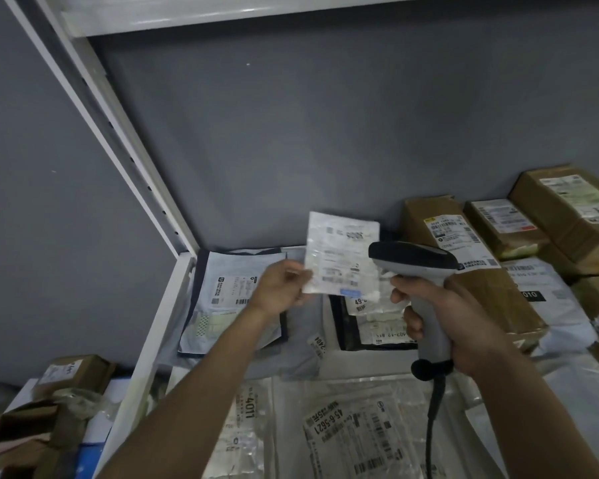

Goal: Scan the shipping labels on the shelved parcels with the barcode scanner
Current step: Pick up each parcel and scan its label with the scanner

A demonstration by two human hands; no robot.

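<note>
Nearest the camera, crinkled clear plastic mailers lie flat on the shelf, their white labels printed with bold black numbers and barcodes. A black cable drops from the butt of the barcode scanner, a smooth grey pistol-shaped tool with a dark rounded head. The right hand grips its handle, fingers curled round the front of the grip, one near the trigger. The scanner's head points left toward a small parcel, a thin, glossy white pouch with a wrinkled printed label facing the camera. The left hand pinches that parcel by its lower left edge between thumb and fingertips, holding it upright above the shelf, so that the label sits just beside the scanner's nose and clear of the gripping fingers.

Beneath the raised parcel, flat grey and dark poly bags rest on the shelf, each with a pale label. Farther right, brown cardboard boxes wrapped in shiny tape stand stacked against one another, white shipping labels on their tops. Behind everything runs a matte grey wall, framed by the white metal upright with small slots and an upper white beam. Lower left, beyond the shelf frame, more crumpled brown boxes sit in a heap.
</note>
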